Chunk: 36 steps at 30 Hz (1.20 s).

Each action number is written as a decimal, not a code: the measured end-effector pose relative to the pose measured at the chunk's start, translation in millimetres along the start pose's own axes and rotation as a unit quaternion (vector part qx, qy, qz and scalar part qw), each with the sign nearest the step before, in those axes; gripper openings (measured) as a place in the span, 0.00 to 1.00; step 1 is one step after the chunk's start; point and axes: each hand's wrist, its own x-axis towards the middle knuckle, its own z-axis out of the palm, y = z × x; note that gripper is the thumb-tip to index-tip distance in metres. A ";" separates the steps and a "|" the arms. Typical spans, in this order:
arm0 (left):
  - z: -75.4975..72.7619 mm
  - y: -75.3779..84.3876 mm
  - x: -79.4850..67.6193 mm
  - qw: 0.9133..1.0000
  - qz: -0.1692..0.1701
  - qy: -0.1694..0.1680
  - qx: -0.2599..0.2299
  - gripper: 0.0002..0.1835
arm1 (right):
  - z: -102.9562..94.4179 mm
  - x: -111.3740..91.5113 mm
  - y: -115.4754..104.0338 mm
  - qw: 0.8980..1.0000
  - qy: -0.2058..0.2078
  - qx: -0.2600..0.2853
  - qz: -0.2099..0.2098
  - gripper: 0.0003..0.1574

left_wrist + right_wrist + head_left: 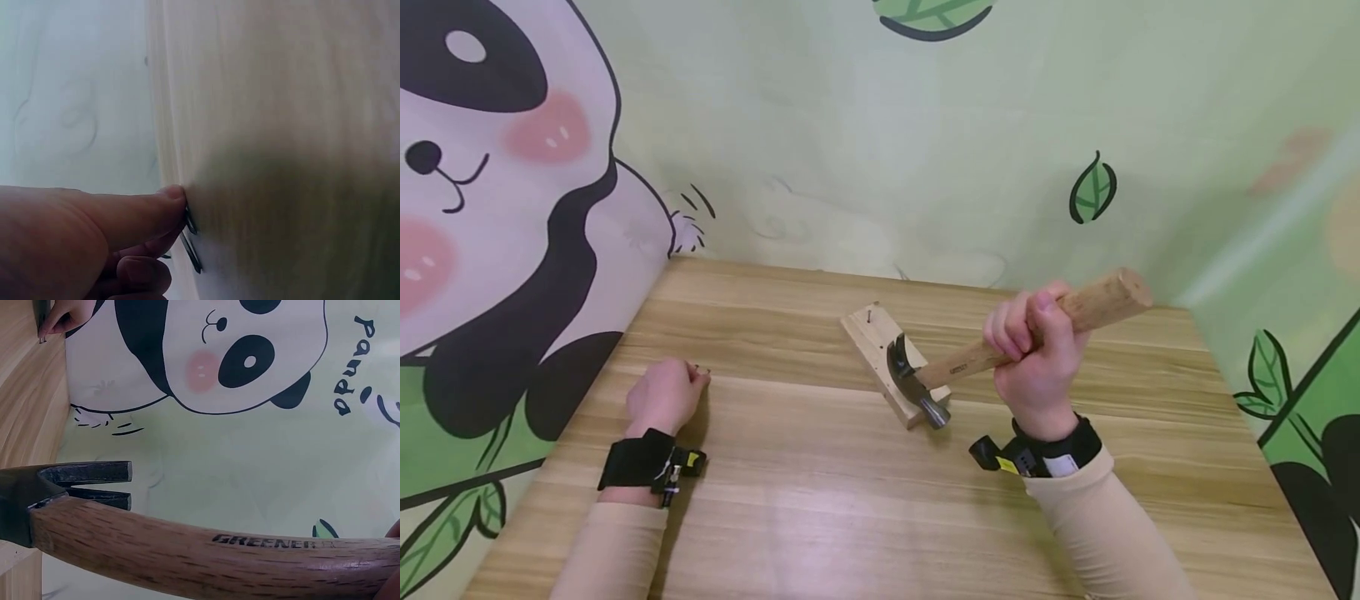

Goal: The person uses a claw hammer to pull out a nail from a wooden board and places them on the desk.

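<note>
My right hand (pixel 1037 350) grips the wooden handle of a claw hammer (pixel 958 364), its dark head tilted down and overlapping a small pale wood block (pixel 872 346) in the head view. One nail (pixel 869 317) stands up from the block's far end, and a few small dark spots mark its top. In the right wrist view the hammer's handle (pixel 187 550) bears printed lettering. Off to the left, my left hand (pixel 662 393) pinches several dark nails (pixel 193 255) between thumb and finger, their ends poking out past the fingertips; the rest of them is hidden.
The wood-grain table (pixel 790 458) reaches back to a wall covering (pixel 820 167) printed with a panda and leaves. Black straps with small cameras sit on both wrists. The block lies near the table's middle, toward the back.
</note>
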 end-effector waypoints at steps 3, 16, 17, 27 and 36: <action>-0.1 0.5 0.7 1.000 -0.001 0.006 0.003 0.15 | -0.4 -0.3 0.0 1.000 0.001 -0.002 0.002 0.24; -0.4 0.0 -0.9 1.000 0.000 0.010 0.011 0.16 | -2.3 -1.5 1.9 1.000 -0.001 -0.012 0.007 0.23; -0.7 0.0 -0.9 1.000 0.001 0.011 0.009 0.16 | -2.3 -1.3 1.8 1.000 -0.001 -0.013 0.007 0.23; -15.9 19.8 -4.5 0.997 0.040 0.054 -0.035 0.19 | -0.6 8.8 8.7 0.997 0.004 -0.053 0.054 0.20; -9.6 89.0 24.8 0.983 0.148 0.018 -0.109 0.22 | 15.6 47.2 41.6 0.965 0.003 -0.174 0.194 0.18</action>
